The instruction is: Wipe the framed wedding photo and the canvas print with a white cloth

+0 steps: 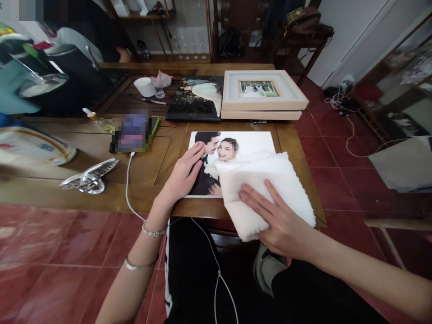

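Note:
A photo panel (248,139) showing a couple lies flat on the wooden table. My left hand (185,171) rests on the panel's left side with its fingers stretched out, holding nothing. Spread over the panel's right part and past the table's front edge is a folded white towel (283,180). My right hand (270,213) grips the near edge of this towel, its fingers pressed on top and its thumb side partly hidden below. The towel covers the panel's lower right corner.
Behind the panel lie a dark photo panel (199,96) and stacked light wooden picture frames (263,108). To the left are a phone (133,130) with a white cable (128,180), a silver hair claw (91,177), a dropper bottle (99,121) and a white cup (145,86).

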{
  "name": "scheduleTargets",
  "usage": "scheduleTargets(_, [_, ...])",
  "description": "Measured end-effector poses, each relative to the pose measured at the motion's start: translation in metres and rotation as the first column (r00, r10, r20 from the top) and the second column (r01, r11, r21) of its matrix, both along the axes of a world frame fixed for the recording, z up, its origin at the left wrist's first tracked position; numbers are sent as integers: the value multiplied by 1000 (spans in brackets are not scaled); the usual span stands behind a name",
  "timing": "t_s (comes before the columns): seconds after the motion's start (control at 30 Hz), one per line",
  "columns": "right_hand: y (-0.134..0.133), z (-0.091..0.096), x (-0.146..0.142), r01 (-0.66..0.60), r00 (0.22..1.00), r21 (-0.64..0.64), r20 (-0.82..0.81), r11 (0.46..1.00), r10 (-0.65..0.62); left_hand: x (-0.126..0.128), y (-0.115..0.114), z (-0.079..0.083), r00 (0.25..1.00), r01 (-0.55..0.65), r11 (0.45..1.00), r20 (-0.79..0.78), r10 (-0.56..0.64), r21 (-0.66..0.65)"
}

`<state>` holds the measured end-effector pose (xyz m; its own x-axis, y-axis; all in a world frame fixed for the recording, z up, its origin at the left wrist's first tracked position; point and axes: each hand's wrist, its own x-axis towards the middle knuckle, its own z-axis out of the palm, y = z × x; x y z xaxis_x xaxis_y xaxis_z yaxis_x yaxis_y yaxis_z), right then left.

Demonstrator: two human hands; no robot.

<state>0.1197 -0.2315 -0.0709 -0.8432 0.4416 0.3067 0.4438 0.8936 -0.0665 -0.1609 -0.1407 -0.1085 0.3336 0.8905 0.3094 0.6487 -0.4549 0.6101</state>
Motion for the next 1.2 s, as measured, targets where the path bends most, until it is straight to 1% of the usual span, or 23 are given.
scheduleTargets(0.13, [7, -1, -3, -32, 999, 27, -6, 999, 33, 0, 1, -1, 1000, 0, 1000, 2, 0, 6])
scheduleTargets(0.23, [23, 1, -5, -10, 1000, -16, 4, 1000, 10, -1, 1, -2, 1000, 2, 1000, 2, -2, 5])
scheduleTargets(0.37, [59, 6, -7, 56, 996, -123, 71, 991, -48, -1, 1, -1, 1000, 6, 1000, 3, -6, 0])
scheduleTargets(0.43, [82, 8, -9, 94, 992, -146, 103, 985, -79, -1, 1, -1, 1000, 5, 1000, 5, -5, -3])
scheduleTargets(0.63, [148, 10, -15, 217, 972, -111, 122, 970, -203, -1, 1, -1, 1000, 6, 1000, 1, -6, 2])
scheduleTargets(0.73, [169, 12, -14, 260, 961, -96, 125, 961, -248, -1, 1, 0, 1000, 6, 1000, 1, -6, 7])
scheduleTargets(0.8, [176, 12, -13, 298, 949, -104, 137, 949, -283, 0, 1, 0, 1000, 9, 1000, 0, -9, 10])
scheduleTargets(0.9, [174, 12, -13, 287, 951, -83, 148, 954, -273, 0, 1, 0, 1000, 15, 1000, -2, -15, 15])
scheduleTargets(1.0, [155, 8, -15, 233, 963, -47, 152, 971, -224, 0, 0, -1, 1000, 16, 1000, 3, -16, 21])
scheduleTargets(1.07, [133, 6, -17, 223, 966, -54, 146, 973, -213, 0, 0, -1, 1000, 17, 1000, 10, -18, 22])
scheduleTargets(1.2, [78, 4, -21, 168, 981, -57, 110, 984, -161, 0, 0, -1, 1000, 12, 1000, 6, -12, 17])
